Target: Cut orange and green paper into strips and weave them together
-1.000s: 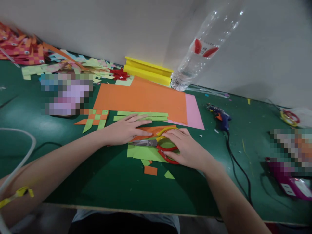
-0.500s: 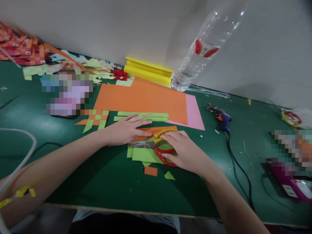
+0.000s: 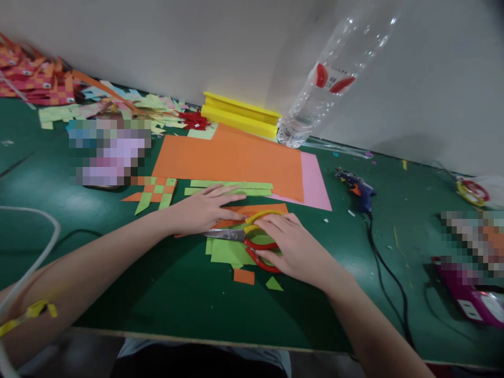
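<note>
My right hand point(image 3: 289, 244) grips a pair of scissors point(image 3: 232, 234) with red and yellow handles, its blades pointing left. Flat on the paper, with fingers spread, rests my left hand point(image 3: 200, 209). Under the left fingers lies an orange paper piece point(image 3: 271, 210), partly hidden by the hands and scissors. Green paper pieces point(image 3: 226, 253) sit below the blades. Just behind the left fingers are green paper strips point(image 3: 252, 189). A woven orange and green paper fish point(image 3: 156, 190) lies left of the hand.
Orange sheets point(image 3: 232, 157) over a pink sheet point(image 3: 318, 178) lie behind the hands. A clear plastic bottle point(image 3: 311, 107) leans by the wall near folded yellow paper point(image 3: 240, 118). To the right are a blue glue gun point(image 3: 360, 193) and its black cord. Paper scraps point(image 3: 244, 276) lie in front.
My right hand has moved the scissors slightly left, so the blade tips now reach under my left hand. The left hand stays in place.
</note>
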`<state>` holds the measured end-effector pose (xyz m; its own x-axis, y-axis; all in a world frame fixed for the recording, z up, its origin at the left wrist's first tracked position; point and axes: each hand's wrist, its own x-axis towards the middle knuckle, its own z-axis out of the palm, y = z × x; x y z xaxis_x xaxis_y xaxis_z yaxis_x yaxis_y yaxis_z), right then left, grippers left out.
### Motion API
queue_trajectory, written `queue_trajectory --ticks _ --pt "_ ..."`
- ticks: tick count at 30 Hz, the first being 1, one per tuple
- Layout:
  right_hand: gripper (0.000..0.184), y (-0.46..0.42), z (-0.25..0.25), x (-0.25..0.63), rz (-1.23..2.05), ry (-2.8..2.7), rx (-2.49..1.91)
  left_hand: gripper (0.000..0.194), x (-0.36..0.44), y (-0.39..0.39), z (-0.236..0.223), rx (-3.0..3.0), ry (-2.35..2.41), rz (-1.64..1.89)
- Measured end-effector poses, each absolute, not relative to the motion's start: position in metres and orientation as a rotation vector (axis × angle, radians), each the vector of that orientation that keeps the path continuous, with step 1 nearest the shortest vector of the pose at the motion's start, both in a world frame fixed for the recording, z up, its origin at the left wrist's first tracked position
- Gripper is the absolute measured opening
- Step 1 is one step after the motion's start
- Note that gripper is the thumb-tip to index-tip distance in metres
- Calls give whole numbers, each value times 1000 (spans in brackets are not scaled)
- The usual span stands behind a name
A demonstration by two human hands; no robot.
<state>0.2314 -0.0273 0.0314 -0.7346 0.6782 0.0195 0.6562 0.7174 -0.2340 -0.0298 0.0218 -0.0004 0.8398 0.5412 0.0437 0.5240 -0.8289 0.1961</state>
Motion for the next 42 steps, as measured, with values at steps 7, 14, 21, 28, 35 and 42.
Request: queue_trajectory --ticks 7,14,21,28,35,42 --pt "41 -27 32 231 284 -2855 -1088 39 -31 23 -1 2854 808 147" --pt "42 -24 32 232 303 -2841 -1068 37 -31 23 -3 2869 794 166" --pt "43 -23 32 232 305 -2838 -1062 35 -31 22 -2 2886 784 189" --pt "42 -23 32 233 328 -2848 -1078 37 -32 23 -4 2889 763 189" --pt "41 -24 32 229 337 -2829 -1063 36 -31 23 -3 2887 781 183" --pt "42 -26 34 222 298 -2845 -1045 31 -30 22 0 2880 804 151"
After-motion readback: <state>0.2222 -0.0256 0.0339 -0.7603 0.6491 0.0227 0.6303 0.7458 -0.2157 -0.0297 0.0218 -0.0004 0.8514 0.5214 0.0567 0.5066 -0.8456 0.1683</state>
